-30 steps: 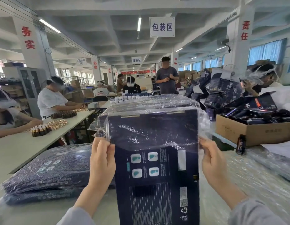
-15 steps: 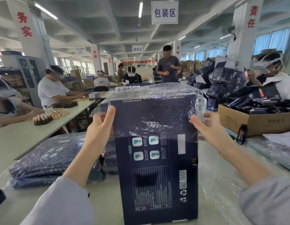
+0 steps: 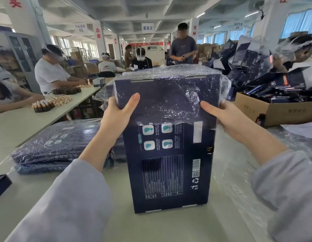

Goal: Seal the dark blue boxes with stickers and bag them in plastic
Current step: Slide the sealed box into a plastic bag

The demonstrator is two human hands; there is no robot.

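A tall dark blue box (image 3: 169, 172) stands upright on the pale table (image 3: 151, 227) right in front of me, its printed back facing me. A clear plastic bag (image 3: 171, 91) covers its upper half, with the bag's hem crumpled about midway down. My left hand (image 3: 116, 117) grips the box's upper left edge through the plastic, thumb across the front. My right hand (image 3: 228, 117) grips the upper right edge the same way, thumb on the front, fingers hidden behind.
A stack of bagged dark blue boxes (image 3: 55, 145) lies flat at the left. A cardboard carton (image 3: 274, 109) of dark items sits at the right with a small bottle (image 3: 261, 119) beside it. Loose plastic sheets (image 3: 256, 172) cover the right tabletop. People work at a neighbouring table (image 3: 20, 123).
My hands have left the bag's lower edge, opened briefly and now clasp the box's upper sides over the plastic. The view has tilted downward.
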